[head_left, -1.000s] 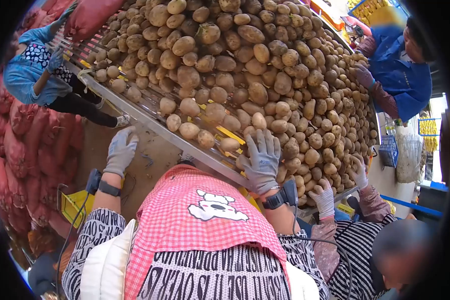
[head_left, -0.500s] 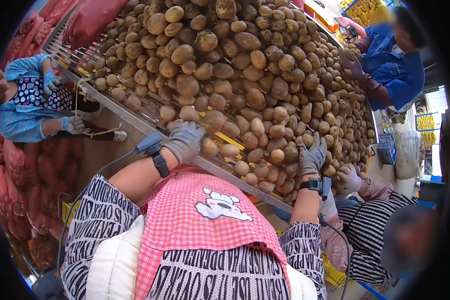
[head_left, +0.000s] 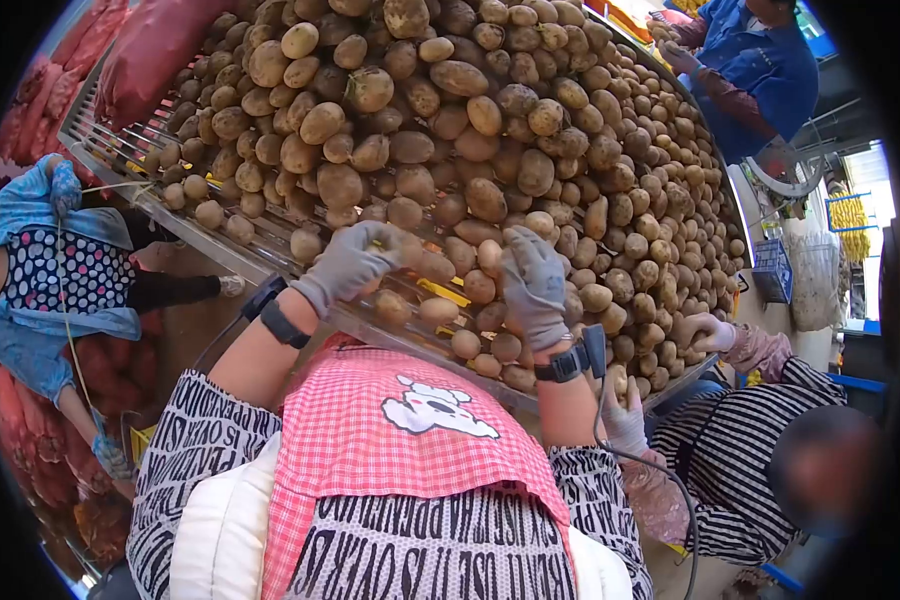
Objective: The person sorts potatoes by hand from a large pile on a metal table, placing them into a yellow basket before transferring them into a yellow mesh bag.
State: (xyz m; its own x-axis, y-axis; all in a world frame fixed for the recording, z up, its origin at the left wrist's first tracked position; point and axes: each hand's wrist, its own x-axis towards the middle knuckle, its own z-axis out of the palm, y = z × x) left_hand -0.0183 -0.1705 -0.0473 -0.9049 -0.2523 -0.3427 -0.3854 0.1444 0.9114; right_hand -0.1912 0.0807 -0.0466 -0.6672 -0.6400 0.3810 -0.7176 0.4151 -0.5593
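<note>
Potatoes [head_left: 485, 115] lie heaped on a slatted metal table [head_left: 240, 262] in front of me. My left hand [head_left: 353, 262], in a grey glove, is over the near part of the table with its fingers closed round a potato [head_left: 402, 247]. To its right, my right hand [head_left: 535, 285], also gloved in grey, is raised at the near side of the heap with its fingers bent together. Whether something is inside those fingers is hidden. Loose potatoes [head_left: 437, 310] lie between the two hands near the metal edge.
A co-worker in stripes [head_left: 745, 450] has both hands by the heap at the right. Another in blue [head_left: 755, 75] stands across at the upper right. At the left a person [head_left: 70, 265] holds a cord. Red sacks [head_left: 155, 60] and a blue crate [head_left: 772, 268] are around.
My left hand has lifted from the table edge and closed on a potato. My right hand has moved left and up. The person at the left has spread their hands with the cord.
</note>
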